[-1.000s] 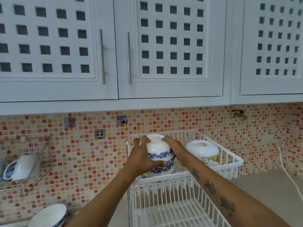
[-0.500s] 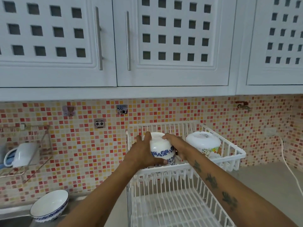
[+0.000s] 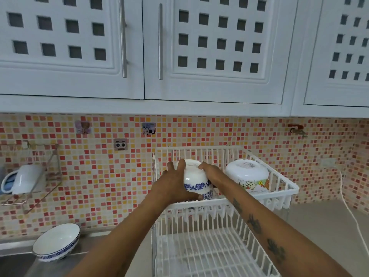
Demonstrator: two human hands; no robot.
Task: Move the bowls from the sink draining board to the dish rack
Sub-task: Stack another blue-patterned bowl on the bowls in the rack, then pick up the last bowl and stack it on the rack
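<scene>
Where the steel draining board (image 3: 16, 248) meets the sink at near left, one blue-rimmed bowl (image 3: 56, 243) sits tilted, mouth up and facing right. The white two-tier dish rack (image 3: 219, 254) stands on the worktop (image 3: 327, 226) to its right; the lower tier is bare wire. Both forearms reach over it to the upper tier. Left hand (image 3: 171, 186) is wrapped around the left side of an upturned blue-patterned bowl (image 3: 194, 176), thumb under the rim, fingers spread over the base. Right hand (image 3: 211, 173) presses against the bowl's right side, fingers curved on it. This bowl sits on a second blue-patterned bowl (image 3: 207, 193) in the upper tier's left part. Just right, touching neither hand, an upturned cartoon-print bowl (image 3: 247, 174) rests in the same tier. Far left, a wire wall shelf (image 3: 30, 194) holds a white container (image 3: 22, 179) against the mosaic tiles.
</scene>
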